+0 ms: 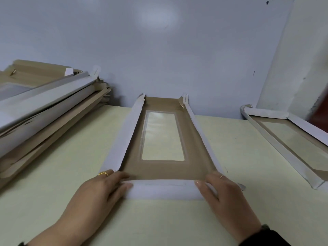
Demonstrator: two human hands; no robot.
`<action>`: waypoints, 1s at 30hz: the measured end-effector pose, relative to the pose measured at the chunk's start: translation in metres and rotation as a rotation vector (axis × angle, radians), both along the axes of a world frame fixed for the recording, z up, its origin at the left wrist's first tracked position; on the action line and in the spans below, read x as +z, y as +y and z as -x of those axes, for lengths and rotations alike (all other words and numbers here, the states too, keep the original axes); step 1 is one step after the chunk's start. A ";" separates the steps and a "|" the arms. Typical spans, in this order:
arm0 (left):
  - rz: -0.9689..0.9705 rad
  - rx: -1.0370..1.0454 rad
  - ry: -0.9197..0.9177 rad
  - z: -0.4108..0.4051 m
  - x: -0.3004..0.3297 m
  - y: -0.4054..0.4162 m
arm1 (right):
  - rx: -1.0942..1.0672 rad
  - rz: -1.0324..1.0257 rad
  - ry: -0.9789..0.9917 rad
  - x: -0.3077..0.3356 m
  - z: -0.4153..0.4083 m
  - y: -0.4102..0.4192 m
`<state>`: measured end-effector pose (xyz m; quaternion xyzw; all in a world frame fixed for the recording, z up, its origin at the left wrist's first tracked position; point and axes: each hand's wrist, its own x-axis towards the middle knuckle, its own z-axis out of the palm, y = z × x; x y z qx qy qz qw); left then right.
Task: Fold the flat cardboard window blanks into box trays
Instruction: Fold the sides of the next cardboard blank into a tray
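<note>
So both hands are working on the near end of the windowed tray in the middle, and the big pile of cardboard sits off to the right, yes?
Not quite. In the head view the pile of cardboard lies to the left. Both the left hand and the right hand are indeed at the near end of the windowed tray.

Pale yellow-green table (62, 157); blue-grey wall (159, 50) behind; white panel (301, 68) at right
</note>
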<state>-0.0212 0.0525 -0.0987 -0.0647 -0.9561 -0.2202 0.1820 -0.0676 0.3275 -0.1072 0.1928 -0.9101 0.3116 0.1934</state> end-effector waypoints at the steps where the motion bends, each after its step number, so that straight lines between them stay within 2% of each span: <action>1: 0.016 0.018 0.000 0.000 0.002 0.003 | -0.041 -0.007 -0.020 0.000 0.002 -0.003; 3: 0.096 0.047 -0.039 0.002 0.004 0.008 | -0.099 -0.067 -0.084 0.004 0.004 -0.008; 5: 0.204 0.056 -0.119 0.003 0.006 0.011 | -0.142 -0.244 -0.079 0.008 0.004 -0.015; 7: 0.356 0.056 0.039 0.002 0.004 0.013 | -0.154 -0.438 0.009 0.014 0.001 -0.020; 8: 0.453 0.074 0.109 0.002 0.004 0.015 | -0.151 -0.472 0.046 0.015 0.000 -0.022; 11: 0.522 -0.044 0.135 0.006 0.009 0.034 | -0.109 -0.595 0.116 0.012 -0.002 -0.040; 14: 0.435 -0.266 -0.009 0.012 0.000 0.060 | 0.119 -0.514 0.064 0.002 -0.004 -0.054; 17: 0.277 -0.251 -0.162 0.014 0.000 0.062 | 0.293 -0.395 -0.144 -0.003 0.006 -0.044; 20: 0.252 -0.225 -0.197 0.018 -0.012 0.041 | 0.297 -0.431 -0.222 -0.006 0.014 -0.019; 24: 0.129 -0.172 -0.280 0.019 -0.012 0.022 | 0.340 -0.320 -0.295 -0.001 0.017 -0.005; 26: 0.097 -0.132 -0.269 0.016 -0.009 0.022 | 0.299 -0.293 -0.265 0.001 0.017 -0.001; 30: 0.203 -0.040 -0.131 0.014 -0.003 0.026 | 0.235 -0.241 -0.124 0.006 0.016 -0.001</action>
